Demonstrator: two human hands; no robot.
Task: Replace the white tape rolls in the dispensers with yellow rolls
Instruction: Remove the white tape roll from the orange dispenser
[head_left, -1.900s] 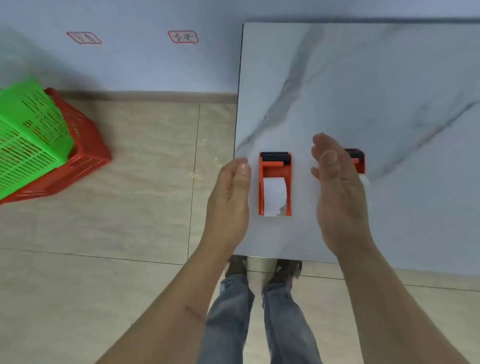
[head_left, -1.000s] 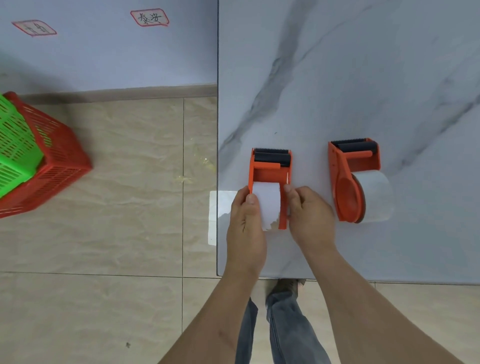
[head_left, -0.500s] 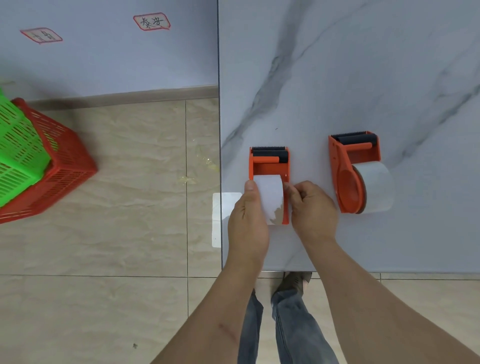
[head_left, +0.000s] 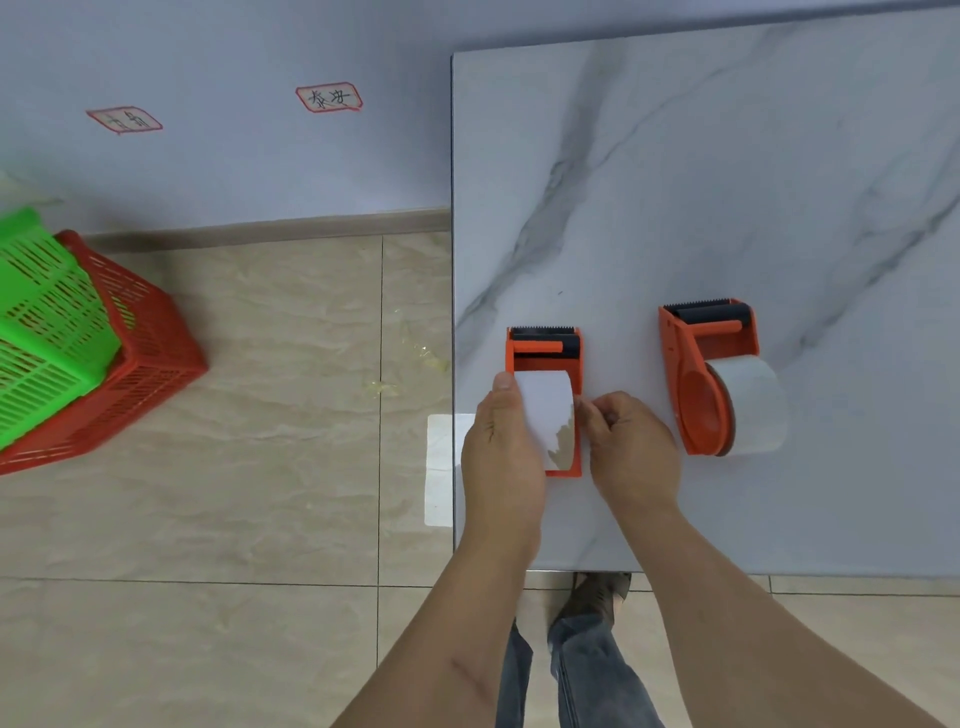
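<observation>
Two orange tape dispensers sit on the marble table. The left dispenser stands upright near the table's left edge with a white tape roll in it. My left hand grips the roll's left side. Against the roll's right side, my right hand pinches with its fingertips, over the dispenser's right wall. The right dispenser lies on its side, its white tape roll facing right. No yellow roll is in view.
A green basket is nested in a red basket on the tiled floor at the left. Crumpled clear tape scraps lie on the floor beside the table's left edge. My legs and shoes show below the table's front edge.
Both hands came in from apart and closed on the left dispenser's white roll. Over the last half second they stay on it, the roll shifting slightly.
</observation>
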